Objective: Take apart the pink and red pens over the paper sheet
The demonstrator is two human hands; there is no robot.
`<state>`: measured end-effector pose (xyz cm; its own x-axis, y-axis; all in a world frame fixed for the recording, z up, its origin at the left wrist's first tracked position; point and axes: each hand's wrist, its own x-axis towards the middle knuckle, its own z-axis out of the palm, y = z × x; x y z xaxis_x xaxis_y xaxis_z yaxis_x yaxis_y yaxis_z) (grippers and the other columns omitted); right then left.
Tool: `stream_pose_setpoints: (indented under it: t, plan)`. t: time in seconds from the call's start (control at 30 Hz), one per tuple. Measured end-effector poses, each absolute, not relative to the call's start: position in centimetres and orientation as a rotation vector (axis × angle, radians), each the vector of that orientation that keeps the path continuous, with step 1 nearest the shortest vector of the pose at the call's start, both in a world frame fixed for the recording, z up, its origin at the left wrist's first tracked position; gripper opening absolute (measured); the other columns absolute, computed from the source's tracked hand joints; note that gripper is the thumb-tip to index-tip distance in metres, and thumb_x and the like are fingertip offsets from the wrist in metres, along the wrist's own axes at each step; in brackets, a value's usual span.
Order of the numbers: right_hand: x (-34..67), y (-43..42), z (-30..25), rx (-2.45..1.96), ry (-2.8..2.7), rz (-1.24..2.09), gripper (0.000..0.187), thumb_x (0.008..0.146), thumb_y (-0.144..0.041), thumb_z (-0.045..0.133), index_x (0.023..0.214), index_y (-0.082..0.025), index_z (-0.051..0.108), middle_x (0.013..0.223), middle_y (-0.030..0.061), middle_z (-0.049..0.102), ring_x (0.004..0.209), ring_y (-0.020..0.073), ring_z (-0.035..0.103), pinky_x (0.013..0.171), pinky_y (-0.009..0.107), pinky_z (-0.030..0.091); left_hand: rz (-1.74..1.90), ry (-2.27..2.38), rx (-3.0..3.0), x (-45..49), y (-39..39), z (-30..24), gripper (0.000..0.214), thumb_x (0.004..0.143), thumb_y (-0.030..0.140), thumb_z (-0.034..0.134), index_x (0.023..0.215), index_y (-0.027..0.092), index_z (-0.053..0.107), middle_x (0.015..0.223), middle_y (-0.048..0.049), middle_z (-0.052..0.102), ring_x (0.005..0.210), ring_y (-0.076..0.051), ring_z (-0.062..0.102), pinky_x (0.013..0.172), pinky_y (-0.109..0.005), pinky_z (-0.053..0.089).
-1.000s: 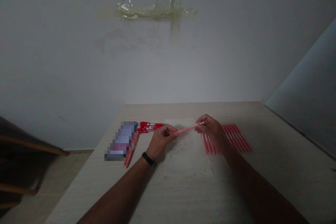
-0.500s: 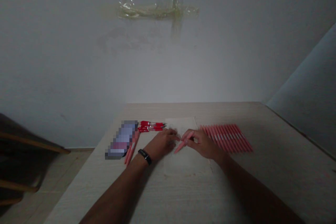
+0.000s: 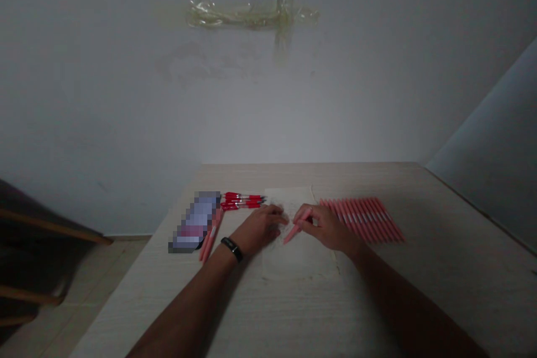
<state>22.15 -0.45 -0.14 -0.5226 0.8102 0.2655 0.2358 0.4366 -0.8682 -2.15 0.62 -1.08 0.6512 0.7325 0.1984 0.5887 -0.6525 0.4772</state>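
Note:
My right hand [image 3: 321,226] pinches a slim pink pen [image 3: 293,230] between thumb and fingers. The pen tilts, its lower end pointing down and left over a pale sheet [image 3: 293,263]. My left hand [image 3: 264,226], with a black band on the wrist, rests at the sheet's left side. Its fingers are slightly bent and apart, with nothing visible in them. Close to its fingertips is a patch of fine dark marks or bits [image 3: 274,199], too small to make out. To the right of my right hand lies a neat row of several pink pens [image 3: 363,219].
Several red pens [image 3: 242,200] with dark tips lie beyond my left hand. A blurred-out phone-like object [image 3: 197,222] lies at the table's left, with pink pens [image 3: 207,243] alongside. The table [image 3: 268,324] meets a wall [image 3: 268,106]; dark furniture [image 3: 33,257] stands at left.
My right hand has shifted slightly right with the pink pen, widening the gap to my left hand. My left hand has stayed nearly still.

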Motion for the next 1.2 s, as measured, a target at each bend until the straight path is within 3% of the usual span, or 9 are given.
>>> stream_pose_setpoints:
  t: [0.23, 0.43, 0.53, 0.63, 0.7, 0.8, 0.97, 1.1, 1.2]
  plan:
    - [22.9, -0.1, 0.0, -0.906, -2.005, 0.988, 0.017, 0.092, -0.028, 0.060, 0.079, -0.018, 0.063, 0.083, 0.0032, 0.068, 0.074, 0.0145, 0.060, 0.064, 0.024, 0.044, 0.511, 1.070, 2.488, -2.0, 0.6, -0.7, 0.040, 0.077, 0.009, 0.067, 0.112, 0.025, 0.074, 0.127, -0.0115, 0.063, 0.115, -0.028, 0.059, 0.104, -0.043, 0.045]
    - [23.8, 0.1, 0.5, -1.018, -1.896, 0.836, 0.019, 0.092, -0.030, 0.059, 0.078, -0.019, 0.064, 0.086, 0.0035, 0.069, 0.058, 0.0111, 0.056, 0.053, 0.023, 0.043, 0.514, 1.053, 2.512, -2.0, 0.6, -0.8, 0.042, 0.076, 0.005, 0.066, 0.113, 0.024, 0.073, 0.128, -0.0119, 0.063, 0.117, -0.028, 0.058, 0.105, -0.043, 0.044]
    - [24.0, 0.5, 0.9, -1.055, -1.736, 0.749, 0.015, 0.088, -0.034, 0.065, 0.085, -0.019, 0.066, 0.086, 0.0043, 0.070, 0.064, 0.0137, 0.061, 0.057, 0.025, 0.046, 0.542, 1.042, 2.499, -2.0, 0.7, -0.7, 0.038, 0.078, 0.008, 0.066, 0.112, 0.024, 0.073, 0.128, -0.0115, 0.063, 0.117, -0.027, 0.058, 0.105, -0.042, 0.044]
    - [23.8, 0.7, 1.2, -1.030, -1.531, 0.829, 0.022, 0.081, -0.037, 0.074, 0.087, -0.019, 0.063, 0.078, 0.0038, 0.070, 0.072, 0.0173, 0.066, 0.064, 0.026, 0.050, 0.641, 1.021, 2.401, -1.8, 0.5, -0.3, 0.029, 0.088, 0.023, 0.064, 0.116, 0.023, 0.072, 0.126, -0.0107, 0.066, 0.115, -0.025, 0.060, 0.104, -0.041, 0.045]
    - [23.5, 0.6, 1.3, -0.967, -1.444, 0.977, 0.026, 0.080, -0.039, 0.075, 0.087, -0.019, 0.060, 0.076, 0.0039, 0.071, 0.074, 0.0181, 0.068, 0.068, 0.028, 0.052, 0.745, 0.996, 2.265, -1.5, 0.2, 0.2, 0.031, 0.094, 0.034, 0.060, 0.121, 0.022, 0.069, 0.121, -0.0093, 0.068, 0.109, -0.023, 0.062, 0.099, -0.038, 0.047]
    - [22.6, 0.3, 0.7, -0.921, -1.454, 1.148, 0.028, 0.080, -0.040, 0.076, 0.086, -0.019, 0.059, 0.076, 0.0032, 0.071, 0.071, 0.0165, 0.067, 0.069, 0.028, 0.052, 0.901, 1.042, 2.022, -0.8, -0.2, 0.6, 0.039, 0.094, 0.041, 0.059, 0.128, 0.022, 0.064, 0.108, -0.0083, 0.071, 0.090, -0.020, 0.064, 0.079, -0.032, 0.051]
    - [21.2, 0.2, -0.9, -0.892, -1.550, 1.172, 0.027, 0.079, -0.040, 0.077, 0.085, -0.019, 0.062, 0.079, 0.0012, 0.067, 0.072, 0.0146, 0.063, 0.064, 0.025, 0.050, 1.142, 0.922, 1.608, 0.3, -0.4, 0.3, 0.033, 0.089, 0.043, 0.066, 0.106, 0.015, 0.072, 0.093, -0.0086, 0.072, 0.078, -0.018, 0.063, 0.070, -0.028, 0.049]
    - [21.9, 0.3, -0.3, -0.904, -1.703, 1.051, 0.025, 0.085, -0.039, 0.072, 0.097, -0.018, 0.067, 0.091, 0.0051, 0.070, 0.083, 0.0168, 0.065, 0.071, 0.027, 0.053, 1.242, 0.902, 1.397, 0.3, 0.0, 0.1, 0.031, 0.086, 0.043, 0.070, 0.094, 0.013, 0.071, 0.077, -0.0051, 0.069, 0.063, -0.013, 0.057, 0.060, -0.025, 0.045]
    - [23.1, 0.0, 0.9, -0.962, -1.789, 1.116, 0.029, 0.092, -0.039, 0.062, 0.115, -0.021, 0.066, 0.104, 0.0068, 0.070, 0.073, 0.0133, 0.065, 0.053, 0.020, 0.049, 1.296, 0.905, 1.306, -0.1, 0.3, 0.3, 0.030, 0.087, 0.043, 0.068, 0.094, 0.013, 0.069, 0.073, -0.0039, 0.069, 0.061, -0.013, 0.057, 0.059, -0.025, 0.044]
